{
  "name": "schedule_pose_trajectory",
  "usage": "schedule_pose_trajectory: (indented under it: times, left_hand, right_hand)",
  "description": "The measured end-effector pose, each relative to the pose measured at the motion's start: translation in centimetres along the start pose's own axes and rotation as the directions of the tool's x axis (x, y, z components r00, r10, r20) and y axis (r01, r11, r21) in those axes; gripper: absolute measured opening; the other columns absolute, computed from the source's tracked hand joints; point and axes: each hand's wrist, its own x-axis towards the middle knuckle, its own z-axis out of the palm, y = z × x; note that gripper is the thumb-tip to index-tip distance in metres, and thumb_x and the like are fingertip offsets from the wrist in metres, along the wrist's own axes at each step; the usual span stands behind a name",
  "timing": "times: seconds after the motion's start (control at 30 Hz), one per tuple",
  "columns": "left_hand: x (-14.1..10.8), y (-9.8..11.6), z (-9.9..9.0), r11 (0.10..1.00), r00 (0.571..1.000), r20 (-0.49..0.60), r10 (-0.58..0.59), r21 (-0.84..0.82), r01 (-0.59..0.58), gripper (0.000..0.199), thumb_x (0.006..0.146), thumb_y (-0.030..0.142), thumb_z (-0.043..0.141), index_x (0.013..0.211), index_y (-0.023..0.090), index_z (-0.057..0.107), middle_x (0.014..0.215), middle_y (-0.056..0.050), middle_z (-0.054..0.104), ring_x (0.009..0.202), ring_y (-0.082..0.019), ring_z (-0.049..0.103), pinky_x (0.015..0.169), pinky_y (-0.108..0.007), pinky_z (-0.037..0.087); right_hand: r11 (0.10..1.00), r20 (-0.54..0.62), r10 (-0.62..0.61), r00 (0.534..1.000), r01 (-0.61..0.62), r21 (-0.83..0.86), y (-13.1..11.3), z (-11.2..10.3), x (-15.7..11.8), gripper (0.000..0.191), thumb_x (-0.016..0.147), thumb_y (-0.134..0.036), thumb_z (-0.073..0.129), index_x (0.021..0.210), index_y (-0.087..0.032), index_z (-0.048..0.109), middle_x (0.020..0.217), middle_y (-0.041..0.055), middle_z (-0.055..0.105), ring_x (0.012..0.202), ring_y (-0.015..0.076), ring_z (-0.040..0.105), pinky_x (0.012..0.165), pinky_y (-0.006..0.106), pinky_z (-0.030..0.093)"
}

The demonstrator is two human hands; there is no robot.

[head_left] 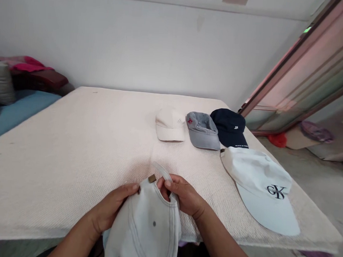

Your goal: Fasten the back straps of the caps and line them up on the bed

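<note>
A white baseball cap [150, 228] is held at the table's front edge, its back opening turned up and away from me. My left hand [111, 204] grips the cap's edge beside the brass buckle [152, 178]. Between the thumb and fingers of my right hand [185, 193] is the cap's loose back strap [161, 169], its end standing free of the buckle. The cap's brim is mostly hidden below. To the right lies a white cap [258, 180] with black letters on its front.
Farther back on the cloth-covered table [71, 157] sit a cream cap [170, 124], a grey cap [203, 130] and a navy cap [229, 126]. A wall [136, 45] stands behind. At left are a grey cushion [0, 81] and a blue surface [24, 108].
</note>
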Motion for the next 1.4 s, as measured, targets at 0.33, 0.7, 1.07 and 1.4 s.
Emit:
schedule_pose_trajectory:
  times: [0.33,0.7,1.07,1.4]
  left_hand:
    - [0.4,-0.5,-0.7,0.952,0.966,-0.142,0.214,0.251,-0.174,0.015,0.074,0.024,0.063,0.083,0.013,0.069,0.074,-0.005,0.066,0.063,-0.015,0.056,0.061,-0.025,0.041]
    - [0.7,-1.1,-0.8,0.977,0.979,-0.102,0.178,0.138,-0.163,0.02,0.069,0.021,0.069,0.087,0.012,0.069,0.073,-0.006,0.069,0.059,-0.014,0.059,0.057,-0.024,0.043]
    - [1.0,-1.9,-1.0,0.983,0.979,-0.089,0.183,0.003,-0.184,0.017,0.065,0.025,0.075,0.077,0.014,0.068,0.069,-0.005,0.069,0.057,-0.015,0.061,0.058,-0.026,0.045]
    - [1.0,-2.3,-1.4,0.977,0.977,-0.054,0.206,-0.039,-0.208,0.017,0.068,0.023,0.072,0.08,0.012,0.068,0.073,-0.008,0.071,0.061,-0.018,0.063,0.06,-0.028,0.045]
  right_hand:
    - [0.987,-0.24,-0.068,0.968,0.101,0.129,-0.3,-0.6,0.4,0.018,0.082,-0.03,0.058,0.093,-0.016,0.061,0.064,-0.0004,0.056,0.056,0.0112,0.053,0.056,0.025,0.04]
    - [0.999,-0.239,0.019,0.971,-0.025,-0.021,-1.0,-0.9,1.0,0.022,0.084,-0.033,0.055,0.085,-0.013,0.062,0.06,-0.0022,0.05,0.042,0.0037,0.034,0.041,0.02,0.021]
    - [0.992,-0.011,0.113,0.994,-0.113,-0.063,-0.4,0.4,1.1,0.023,0.081,-0.038,0.06,0.083,-0.016,0.058,0.05,-0.0082,0.04,0.037,0.0029,0.023,0.037,0.019,0.013]
    - [0.977,0.019,0.2,0.98,-0.198,-0.084,0.6,0.8,1.7,0.019,0.079,-0.033,0.063,0.075,-0.015,0.059,0.047,-0.0077,0.041,0.037,0.003,0.027,0.036,0.018,0.016]
